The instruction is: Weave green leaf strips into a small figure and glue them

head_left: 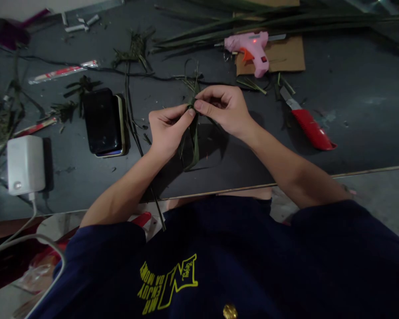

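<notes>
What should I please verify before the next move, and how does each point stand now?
1. Leaf strip pinched by both the left hand and the right hand: ok.
2. Glue gun clear of the hands: ok, it lies beyond them.
3. Nozzle over the cardboard: not ok, it juts past the edge.
4. Glue hot enough: cannot tell; a red light glows, but heat does not show.
5. Cutter clear of the hands: ok, it lies apart, beyond the right hand.
6. Phone clear of the left hand: ok, there is a gap between them.
</notes>
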